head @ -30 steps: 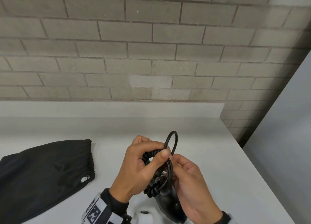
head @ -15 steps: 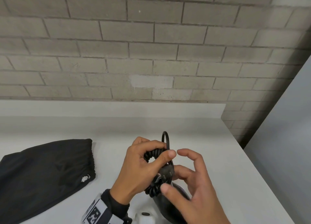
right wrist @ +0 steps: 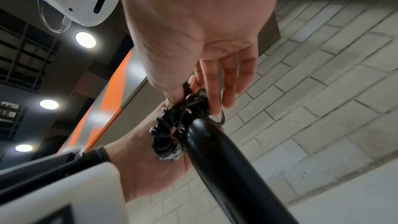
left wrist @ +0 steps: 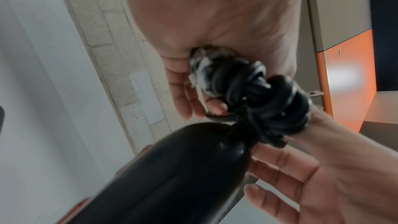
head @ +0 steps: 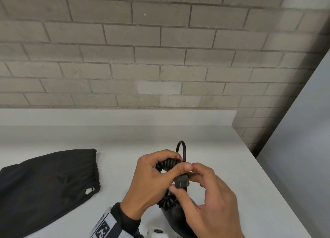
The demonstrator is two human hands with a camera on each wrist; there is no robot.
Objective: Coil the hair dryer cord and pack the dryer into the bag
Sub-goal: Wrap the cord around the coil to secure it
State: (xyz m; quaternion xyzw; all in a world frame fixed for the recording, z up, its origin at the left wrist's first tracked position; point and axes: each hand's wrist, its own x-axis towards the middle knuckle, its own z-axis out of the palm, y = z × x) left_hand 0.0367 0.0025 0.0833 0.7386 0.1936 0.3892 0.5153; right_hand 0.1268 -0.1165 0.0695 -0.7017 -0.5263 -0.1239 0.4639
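Note:
A black hair dryer (head: 175, 218) hangs low between my hands, its handle (left wrist: 172, 176) (right wrist: 226, 168) pointing toward me. Its curly black cord (head: 167, 163) is bunched into a coil (left wrist: 258, 101) (right wrist: 165, 140), and my left hand (head: 175, 162) grips that coil. A short loop of cord (head: 181, 147) sticks up above my fingers. My right hand (head: 186, 178) pinches the dark two-prong plug (head: 181, 182) between thumb and forefinger, right against the coil. The black drawstring bag (head: 48, 184) lies flat on the table to the left, apart from both hands.
The white table (head: 223, 166) ends at a right edge close to my right hand, with a grey panel (head: 303, 148) beyond it. A brick wall (head: 160, 59) and a low white ledge (head: 107, 118) close off the back.
My right hand left the dryer body, spread its fingers, then closed on the plug at the coil. The cord loop above my left hand has shrunk. The bag has not moved.

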